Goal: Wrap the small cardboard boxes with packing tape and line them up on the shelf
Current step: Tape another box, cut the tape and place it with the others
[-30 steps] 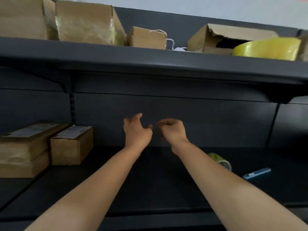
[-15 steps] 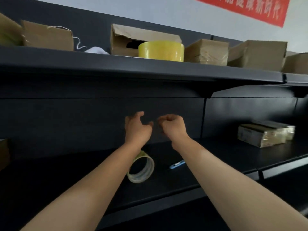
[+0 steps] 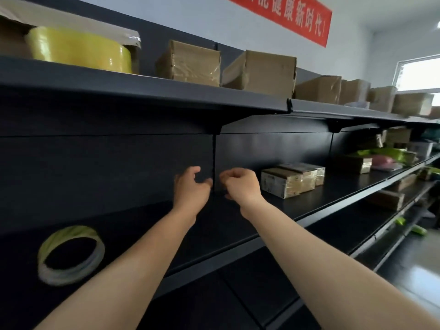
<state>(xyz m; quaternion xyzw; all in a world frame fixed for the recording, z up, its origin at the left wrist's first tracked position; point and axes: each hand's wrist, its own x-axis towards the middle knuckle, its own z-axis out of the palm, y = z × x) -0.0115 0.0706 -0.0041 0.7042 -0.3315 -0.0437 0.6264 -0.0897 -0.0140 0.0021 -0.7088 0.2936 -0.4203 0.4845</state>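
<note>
Both our hands are out in front of us at the centre of the frame, over the middle shelf, and they hold nothing. The left hand has its fingers half spread, thumb up, like a loose claw. The right hand has its fingers curled in toward the palm, and nothing shows inside them.

The small boxes lie on the middle shelf right of centre, just beside the right hand. Their sides shine, so we judge they already have tape on them. More boxes stand in a row on the top shelf, in the upper half of the frame. The tape is at the lower left, on its edge, well apart from both hands.

What can go wrong from here:
- The tape stands on its edge close to the shelf front. If our left forearm brushes it when we reach, it may roll off the shelf.
- We may take a box that is already wrapped, because wrapped and bare boxes look much alike from this angle.
- The boxes on the middle shelf touch each other. A careless pull on the front one may drag its neighbour out of line.
</note>
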